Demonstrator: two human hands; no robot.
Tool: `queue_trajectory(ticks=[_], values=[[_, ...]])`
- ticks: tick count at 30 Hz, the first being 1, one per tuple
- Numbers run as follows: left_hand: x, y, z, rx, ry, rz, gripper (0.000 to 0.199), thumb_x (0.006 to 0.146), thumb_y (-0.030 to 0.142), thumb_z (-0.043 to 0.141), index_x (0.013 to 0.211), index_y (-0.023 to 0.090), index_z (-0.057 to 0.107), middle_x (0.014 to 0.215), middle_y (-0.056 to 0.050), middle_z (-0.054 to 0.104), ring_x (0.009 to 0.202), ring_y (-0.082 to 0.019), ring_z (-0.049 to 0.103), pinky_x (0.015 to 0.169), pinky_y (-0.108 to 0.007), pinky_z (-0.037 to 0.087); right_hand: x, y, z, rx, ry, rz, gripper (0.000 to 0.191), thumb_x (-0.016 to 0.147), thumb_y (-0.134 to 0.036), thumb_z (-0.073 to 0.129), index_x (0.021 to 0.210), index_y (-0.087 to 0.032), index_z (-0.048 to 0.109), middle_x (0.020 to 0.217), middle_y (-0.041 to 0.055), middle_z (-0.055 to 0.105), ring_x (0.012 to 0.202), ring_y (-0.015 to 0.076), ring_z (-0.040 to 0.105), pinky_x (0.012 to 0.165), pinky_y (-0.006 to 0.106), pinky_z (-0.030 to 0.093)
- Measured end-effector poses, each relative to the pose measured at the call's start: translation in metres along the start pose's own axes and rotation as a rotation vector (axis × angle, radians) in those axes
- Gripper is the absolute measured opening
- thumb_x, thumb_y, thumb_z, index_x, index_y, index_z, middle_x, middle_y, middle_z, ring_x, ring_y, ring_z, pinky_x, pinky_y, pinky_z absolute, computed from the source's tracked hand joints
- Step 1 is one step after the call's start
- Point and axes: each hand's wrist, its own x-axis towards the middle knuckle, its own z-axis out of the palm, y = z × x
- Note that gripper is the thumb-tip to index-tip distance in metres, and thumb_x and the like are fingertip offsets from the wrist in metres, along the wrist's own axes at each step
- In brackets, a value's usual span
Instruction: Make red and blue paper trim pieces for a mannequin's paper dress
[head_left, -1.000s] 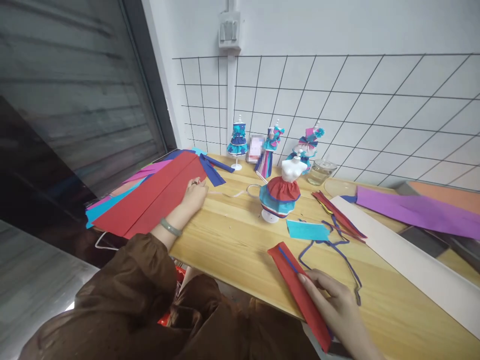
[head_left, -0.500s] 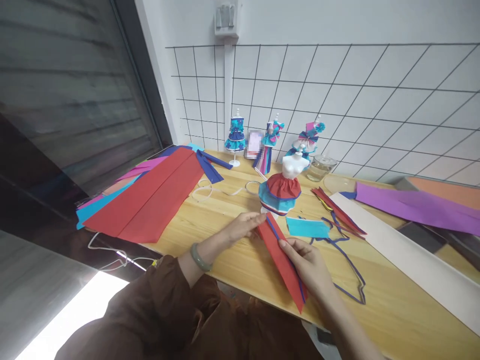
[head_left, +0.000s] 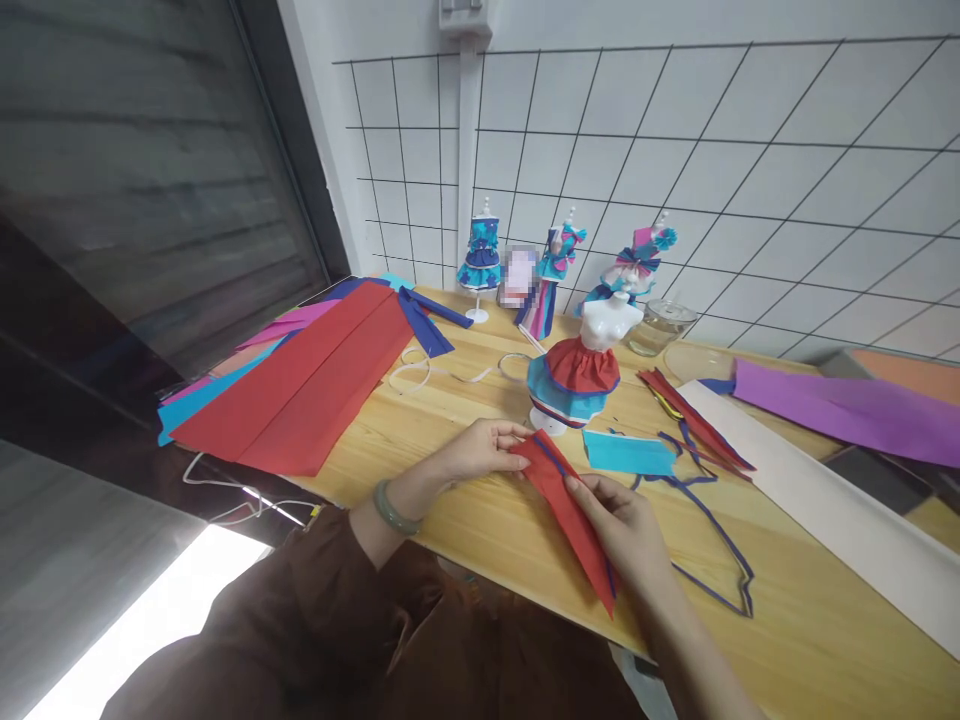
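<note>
A red strip [head_left: 566, 515] with a dark blue edge slants over the front of the wooden table. My left hand [head_left: 487, 448] pinches its upper left end, thumb below and fingers on top. My right hand [head_left: 616, 515] grips the blue-edged side about midway along, thumb on top. Just beyond the strip stands a white mannequin [head_left: 609, 322] in a skirt [head_left: 579, 375] of red over light blue layers. To its right lies a light blue piece [head_left: 630, 453], beside a tangle of thin dark blue strips [head_left: 712, 530].
Red sheets [head_left: 292, 390] cover the table's left side. Dressed mannequins [head_left: 478, 252], a phone [head_left: 519, 276] and a glass bowl [head_left: 660, 328] stand at the back. On the right are yellow-handled scissors [head_left: 666, 403], a long white sheet [head_left: 817, 510] and a purple sheet [head_left: 840, 410].
The view has shifted slightly. My left fingers have moved onto the strip's upper end, and the strip's blue edge has turned a little in my hands.
</note>
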Motion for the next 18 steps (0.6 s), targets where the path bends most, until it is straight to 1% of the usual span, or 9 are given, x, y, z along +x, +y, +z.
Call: queue_trajectory(ticks=[3,6,9,11,14,16,18], values=[[-0.0004,0.0031,0.0016,0.039,-0.035,-0.002,0.055,0.054,0.027,0.082,0.102,0.010,0.062,0.093,-0.010,0.069,0.074,-0.014,0.064,0.074,-0.028,0.048,-0.0006,0.0017,0.0017,0.001,-0.018,-0.005,0.040,0.071,-0.056,0.062,0.074,-0.016,0.067,0.065,0.0033,0.066,0.057,0.0149,0.055,0.053,0.025,0.042],[-0.0005,0.0053,0.0042,0.076,-0.053,-0.002,0.048,0.057,0.032,0.081,0.098,0.011,0.064,0.094,-0.009,0.069,0.081,-0.017,0.064,0.079,-0.029,0.047,-0.0010,0.0029,0.0049,-0.037,-0.065,-0.023,0.041,0.072,-0.056,0.060,0.072,-0.016,0.067,0.061,0.0019,0.064,0.054,0.0136,0.052,0.050,0.024,0.040],[0.0003,0.0038,0.0045,0.087,-0.022,-0.024,0.040,0.060,0.038,0.078,0.086,0.010,0.066,0.087,-0.008,0.070,0.077,-0.016,0.064,0.079,-0.030,0.047,-0.0012,0.0026,0.0080,-0.109,-0.081,-0.063,0.042,0.072,-0.057,0.059,0.069,-0.016,0.066,0.057,0.0006,0.060,0.052,0.0125,0.049,0.049,0.023,0.038],[0.0014,0.0015,0.0031,0.074,-0.006,-0.053,0.039,0.059,0.040,0.078,0.082,0.010,0.066,0.081,-0.007,0.070,0.073,-0.016,0.064,0.078,-0.031,0.047,-0.0011,0.0022,0.0089,-0.130,-0.086,-0.076,0.043,0.073,-0.057,0.058,0.069,-0.016,0.066,0.056,0.0001,0.060,0.052,0.0127,0.049,0.049,0.023,0.038],[0.0033,-0.0005,-0.0003,0.049,0.020,-0.064,0.040,0.057,0.040,0.079,0.080,0.009,0.066,0.079,-0.006,0.070,0.071,-0.015,0.064,0.078,-0.031,0.047,-0.0003,0.0028,0.0078,-0.116,-0.112,-0.054,0.042,0.073,-0.056,0.058,0.076,-0.016,0.068,0.063,0.0015,0.064,0.057,0.0148,0.054,0.053,0.024,0.041],[0.0046,0.0000,-0.0027,0.040,0.052,-0.054,0.039,0.057,0.039,0.079,0.078,0.009,0.066,0.077,-0.006,0.070,0.070,-0.015,0.064,0.077,-0.031,0.047,0.0004,0.0043,0.0052,-0.087,-0.143,-0.019,0.043,0.072,-0.056,0.060,0.082,-0.015,0.069,0.071,0.0035,0.068,0.063,0.0174,0.058,0.057,0.026,0.043],[0.0057,0.0014,-0.0049,0.029,0.082,-0.040,0.038,0.056,0.039,0.080,0.076,0.009,0.066,0.075,-0.006,0.070,0.069,-0.015,0.064,0.078,-0.032,0.048,0.0006,0.0063,0.0015,-0.052,-0.155,0.020,0.044,0.070,-0.056,0.062,0.085,-0.015,0.069,0.074,0.0046,0.069,0.066,0.0188,0.060,0.059,0.027,0.045]])
